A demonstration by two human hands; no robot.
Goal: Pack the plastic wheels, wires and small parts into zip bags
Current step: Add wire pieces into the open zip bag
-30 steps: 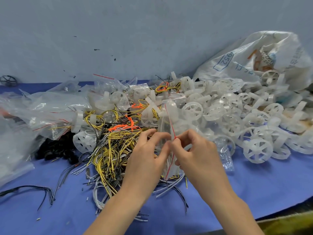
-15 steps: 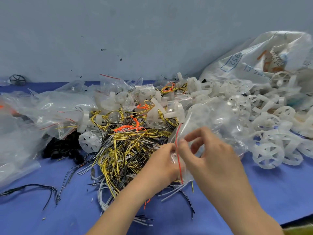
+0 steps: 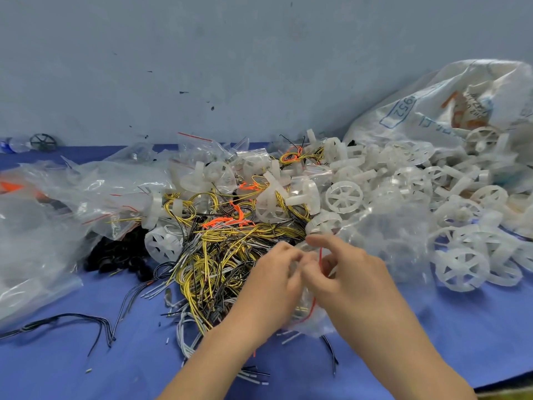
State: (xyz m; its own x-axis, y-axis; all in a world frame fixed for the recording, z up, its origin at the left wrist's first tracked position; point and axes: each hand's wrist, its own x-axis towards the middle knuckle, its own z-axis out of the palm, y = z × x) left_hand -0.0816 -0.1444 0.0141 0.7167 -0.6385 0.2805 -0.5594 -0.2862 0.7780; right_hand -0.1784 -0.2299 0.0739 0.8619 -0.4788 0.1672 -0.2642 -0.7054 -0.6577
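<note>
HANDS AT THE BAG: Two bare hands meet over the middle of a blue bench (image 3: 86,365), close to its front edge, working a clear zip bag (image 3: 310,321) by its red-striped mouth. The left hand (image 3: 277,274) has its fingers curled onto the bag's edge. The right hand (image 3: 344,274) pinches the bag at the red strip between thumb and fingers, with the forefinger lifted. The bag's body trails up and to the right of the hands — motion blur hides whatever it may hold.

Just behind and left of the hands lies a tangle of wires (image 3: 219,255), yellow, black, grey and a few orange, spilling toward the front edge. White plastic wheels (image 3: 344,196) are heaped across the right half of the bench, up to a printed sack (image 3: 432,111) slumped against the wall (image 3: 230,67) at the back right corner.

Crumpled clear bags (image 3: 72,197) cover the left edge, with a clump of small black parts (image 3: 115,256) between them and the wires. Loose black wires (image 3: 72,319) lie apart near the front left — and one dark wheel (image 3: 43,142) stands at the back left, by the wall.
</note>
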